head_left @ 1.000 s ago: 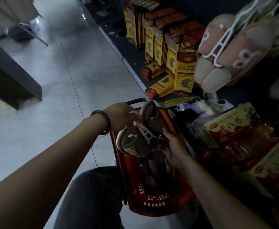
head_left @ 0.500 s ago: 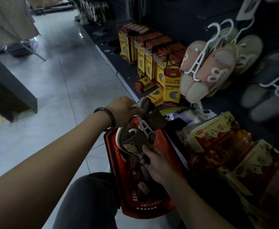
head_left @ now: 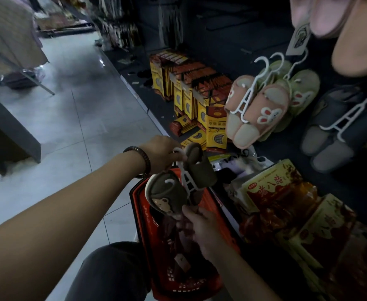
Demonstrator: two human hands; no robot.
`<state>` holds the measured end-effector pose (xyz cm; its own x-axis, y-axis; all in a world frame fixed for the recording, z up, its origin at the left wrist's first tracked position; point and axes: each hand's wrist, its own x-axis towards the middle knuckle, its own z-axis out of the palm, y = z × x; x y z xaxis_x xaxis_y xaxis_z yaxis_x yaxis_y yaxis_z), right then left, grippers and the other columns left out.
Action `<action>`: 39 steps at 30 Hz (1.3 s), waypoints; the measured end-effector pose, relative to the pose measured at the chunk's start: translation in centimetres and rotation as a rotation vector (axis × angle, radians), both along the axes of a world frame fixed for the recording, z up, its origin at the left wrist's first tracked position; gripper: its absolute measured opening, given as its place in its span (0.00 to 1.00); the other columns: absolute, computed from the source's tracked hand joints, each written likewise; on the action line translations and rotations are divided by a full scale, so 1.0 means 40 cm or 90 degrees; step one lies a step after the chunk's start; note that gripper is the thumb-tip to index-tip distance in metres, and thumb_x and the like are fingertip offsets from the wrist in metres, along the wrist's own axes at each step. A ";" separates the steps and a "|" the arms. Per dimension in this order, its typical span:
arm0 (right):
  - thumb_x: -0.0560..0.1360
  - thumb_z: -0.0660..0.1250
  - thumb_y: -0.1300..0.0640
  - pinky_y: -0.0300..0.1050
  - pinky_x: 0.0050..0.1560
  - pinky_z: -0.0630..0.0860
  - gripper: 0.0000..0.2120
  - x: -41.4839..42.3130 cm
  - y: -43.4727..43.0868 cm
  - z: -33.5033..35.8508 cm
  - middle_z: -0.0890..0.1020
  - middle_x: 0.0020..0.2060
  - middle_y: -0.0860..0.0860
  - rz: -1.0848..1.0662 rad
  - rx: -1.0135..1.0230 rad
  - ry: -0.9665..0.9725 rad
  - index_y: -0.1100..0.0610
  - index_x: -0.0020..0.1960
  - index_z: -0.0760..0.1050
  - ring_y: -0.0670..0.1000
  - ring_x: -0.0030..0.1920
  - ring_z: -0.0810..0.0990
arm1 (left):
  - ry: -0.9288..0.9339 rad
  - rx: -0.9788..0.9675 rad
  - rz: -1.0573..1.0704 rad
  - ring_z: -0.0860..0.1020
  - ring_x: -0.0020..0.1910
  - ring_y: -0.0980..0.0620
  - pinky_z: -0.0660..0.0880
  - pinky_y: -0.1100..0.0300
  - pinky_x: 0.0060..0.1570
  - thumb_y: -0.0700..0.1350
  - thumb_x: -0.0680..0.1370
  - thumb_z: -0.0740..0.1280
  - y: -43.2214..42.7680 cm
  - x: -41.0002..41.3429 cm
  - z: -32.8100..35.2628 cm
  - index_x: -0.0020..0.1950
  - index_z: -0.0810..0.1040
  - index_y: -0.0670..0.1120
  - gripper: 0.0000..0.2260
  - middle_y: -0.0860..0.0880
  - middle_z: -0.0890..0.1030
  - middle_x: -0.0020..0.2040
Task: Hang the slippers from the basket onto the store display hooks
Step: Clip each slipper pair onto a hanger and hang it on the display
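A pair of brown slippers with a bear face, clipped on a white hanger, hangs above the red basket on the floor. My left hand grips the top of the hanger at the heel end. My right hand touches the lower toe end of the pair from below, just over the basket. On the dark display wall to the right hang pink slippers, green slippers and grey slippers, each pair on a white hanger.
Yellow and red packets stand on the low shelf behind the basket. Boxed goods in red and gold crowd the shelf at the right. A large pink slipper hangs close at the top right. Tiled aisle floor opens to the left.
The brown pair has come up a little out of the basket. The view has lifted, so more hanging slippers on the wall show at the right.
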<state>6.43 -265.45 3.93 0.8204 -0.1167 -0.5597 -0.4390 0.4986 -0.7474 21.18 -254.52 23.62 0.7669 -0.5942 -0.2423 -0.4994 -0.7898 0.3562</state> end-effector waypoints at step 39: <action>0.80 0.71 0.52 0.45 0.31 0.64 0.22 0.503 -0.538 0.637 0.77 0.25 0.51 -0.171 -0.921 -0.220 0.60 0.30 0.76 0.47 0.29 0.74 | 0.098 -0.538 0.069 0.80 0.53 0.52 0.80 0.54 0.57 0.38 0.82 0.65 -0.476 0.186 0.109 0.60 0.75 0.51 0.10 0.52 0.81 0.54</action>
